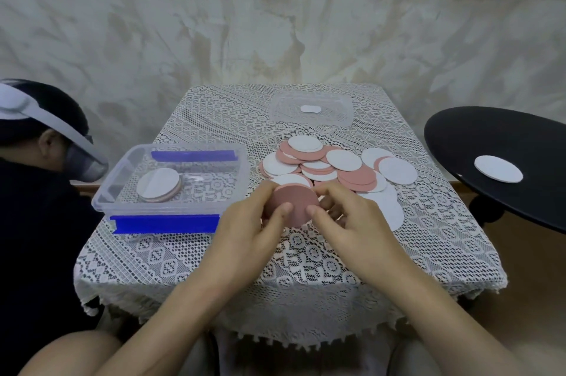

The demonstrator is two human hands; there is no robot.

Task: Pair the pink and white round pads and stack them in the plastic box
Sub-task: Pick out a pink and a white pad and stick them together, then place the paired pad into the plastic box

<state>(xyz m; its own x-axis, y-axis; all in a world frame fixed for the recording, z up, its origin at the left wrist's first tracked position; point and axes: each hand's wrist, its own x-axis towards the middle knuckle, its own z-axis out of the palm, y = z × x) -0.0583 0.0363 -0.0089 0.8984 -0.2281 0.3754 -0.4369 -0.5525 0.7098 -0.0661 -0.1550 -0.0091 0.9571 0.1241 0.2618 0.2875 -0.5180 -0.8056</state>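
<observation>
A pink round pad (294,204) is held upright-tilted between both hands above the lace-covered table. My left hand (251,222) pinches its left edge, thumb on the front. My right hand (346,219) pinches its right edge the same way. Behind them lies a loose pile of pink and white pads (330,165), overlapping each other. To the left stands the clear plastic box (122,188) with blue clips. A short stack of pads (158,184), white face up, rests inside it.
The box's clear lid (337,113) lies at the table's far side. A black round stool (459,149) at the right carries one white pad (498,168). A person wearing a headset (46,130) sits at the left. The wall is close behind.
</observation>
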